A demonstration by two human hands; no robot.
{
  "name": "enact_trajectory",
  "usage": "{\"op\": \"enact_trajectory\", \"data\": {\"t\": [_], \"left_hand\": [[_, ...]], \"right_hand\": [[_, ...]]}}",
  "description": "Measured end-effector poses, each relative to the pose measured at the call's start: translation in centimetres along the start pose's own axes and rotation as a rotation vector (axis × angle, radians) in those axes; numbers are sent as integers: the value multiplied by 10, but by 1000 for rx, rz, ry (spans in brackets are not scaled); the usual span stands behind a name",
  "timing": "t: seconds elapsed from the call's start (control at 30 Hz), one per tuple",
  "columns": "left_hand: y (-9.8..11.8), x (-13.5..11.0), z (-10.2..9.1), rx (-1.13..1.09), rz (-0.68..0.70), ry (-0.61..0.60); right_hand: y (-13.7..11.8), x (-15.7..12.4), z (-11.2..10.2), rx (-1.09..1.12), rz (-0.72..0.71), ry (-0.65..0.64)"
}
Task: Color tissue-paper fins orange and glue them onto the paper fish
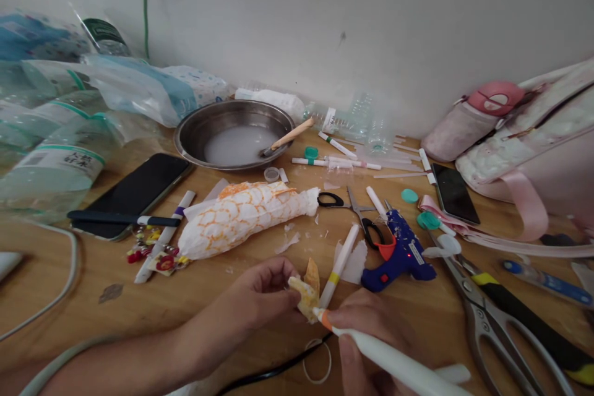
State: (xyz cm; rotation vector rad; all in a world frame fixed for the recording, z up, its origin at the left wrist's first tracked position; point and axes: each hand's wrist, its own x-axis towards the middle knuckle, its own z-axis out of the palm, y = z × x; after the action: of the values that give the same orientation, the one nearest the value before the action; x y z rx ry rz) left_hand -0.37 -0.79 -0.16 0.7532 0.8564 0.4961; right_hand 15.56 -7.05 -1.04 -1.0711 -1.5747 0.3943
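My left hand [264, 292] pinches a small folded paper piece [307, 298], pale yellow with an orange flap standing up. My right hand [366, 329] grips a white marker [399, 364] with an orange band, its tip touching the lower right of the paper piece. Behind my hands lies a white, fish-shaped form [245, 218] with orange scale lines and an orange fin along its upper edge. Another white marker [340, 265], with a yellow band, lies just behind the paper piece.
A metal bowl [182, 143] of cloudy liquid holds a wooden-handled brush [293, 134]. At right are a blue glue gun [400, 255], black-handled scissors [355, 201] and large metal scissors [480, 312]. A phone [139, 192] and plastic bottles [60, 161] are at left. A black cord [273, 371] runs below my hands.
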Motion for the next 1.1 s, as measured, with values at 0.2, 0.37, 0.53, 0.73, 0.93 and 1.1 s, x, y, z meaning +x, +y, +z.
{"op": "enact_trajectory", "data": {"t": [0.2,0.37,0.53,0.73,0.93,1.1], "left_hand": [[1,-1,4,126,28,43],[-2,-1,4,72,74,10],[-2,-2,3,116,29,6],[1,0,4,96,10,-4],[0,1,5,77,-37,-18],[3,-2,10,151,-67,9]], "right_hand": [[1,-2,0,-70,16,-111],[2,-2,1,-30,-1,-41],[1,-1,3,-14,41,-38],[2,1,-6,-16,-32,-71],[-1,8,-13,-42,76,-196],[-3,9,-10,-27,90,-181]]}}
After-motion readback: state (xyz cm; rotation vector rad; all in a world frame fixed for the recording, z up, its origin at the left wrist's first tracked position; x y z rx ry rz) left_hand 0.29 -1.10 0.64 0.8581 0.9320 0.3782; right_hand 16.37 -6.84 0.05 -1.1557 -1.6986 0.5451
